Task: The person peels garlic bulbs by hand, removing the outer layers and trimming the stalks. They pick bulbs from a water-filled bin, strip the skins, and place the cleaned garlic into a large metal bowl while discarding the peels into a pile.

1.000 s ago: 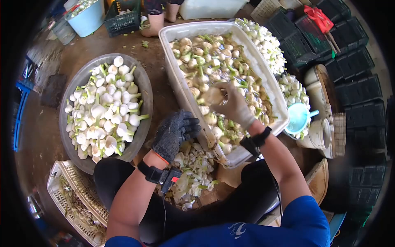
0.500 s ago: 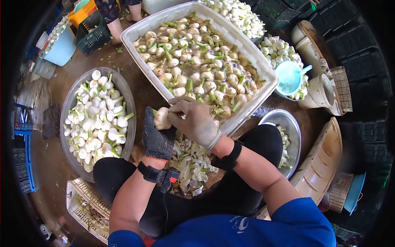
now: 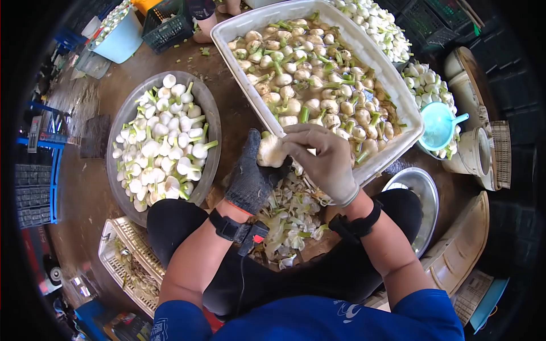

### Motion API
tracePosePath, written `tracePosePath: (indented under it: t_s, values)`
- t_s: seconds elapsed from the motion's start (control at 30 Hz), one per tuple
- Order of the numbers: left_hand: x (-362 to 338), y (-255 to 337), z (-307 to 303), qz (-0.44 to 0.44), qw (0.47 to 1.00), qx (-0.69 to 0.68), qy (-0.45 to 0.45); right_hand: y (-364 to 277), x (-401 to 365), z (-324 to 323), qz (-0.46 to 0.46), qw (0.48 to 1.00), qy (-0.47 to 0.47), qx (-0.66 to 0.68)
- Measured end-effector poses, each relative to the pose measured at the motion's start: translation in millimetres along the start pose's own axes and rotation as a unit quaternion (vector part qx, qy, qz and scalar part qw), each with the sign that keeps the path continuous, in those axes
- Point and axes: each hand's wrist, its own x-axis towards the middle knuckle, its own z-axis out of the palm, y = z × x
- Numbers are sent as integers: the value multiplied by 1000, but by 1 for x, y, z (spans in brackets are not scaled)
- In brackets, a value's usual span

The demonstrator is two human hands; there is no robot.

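My left hand [image 3: 248,181], in a dark grey glove, holds a garlic bulb [image 3: 271,152] between its thumb and fingers. On the bulb's right side, the thumb and fingertips of my right hand [image 3: 327,162], in a pale glove, are pinched against its outer skin. Just beyond both hands is a white tub [image 3: 242,78] of unpeeled garlic bulbs in murky water, green stems showing. To the left stands a round grey basin [image 3: 211,111] heaped with clean white garlic bulbs. Loose garlic peelings [image 3: 289,213] lie below my hands, between my legs.
A metal basin [image 3: 430,199] sits beside my right knee. Farther right, a turquoise dipper [image 3: 437,126] rests on piled garlic near white buckets [image 3: 475,153]. A white plastic basket [image 3: 120,244] stands at lower left. Another person's leg [image 3: 206,25] shows behind the tub.
The camera view has shifted, so the surroundings appear farther right. The bulb stays in my left hand and has turned, showing a whiter side. My right hand still pinches at its edge.
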Motion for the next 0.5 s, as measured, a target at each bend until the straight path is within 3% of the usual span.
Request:
tracePosePath:
  t_s: [0.13, 0.2, 0.37, 0.5]
  values:
    - [1, -8, -2, 47, 998, 26, 19, 3, -5, 16, -83, 987, 17, -139]
    - [0, -11, -2, 62, 997, 53, 2, 1, -4, 20, -85, 986, 21, -143]
    - [2, -14, -10, 185, 964, 176, 75, 5, 1, 31, -106, 981, 23, -160]
    - [-17, 15, -8, 96, 987, 127, 28, -2, 11, 16, -32, 995, 39, -92]
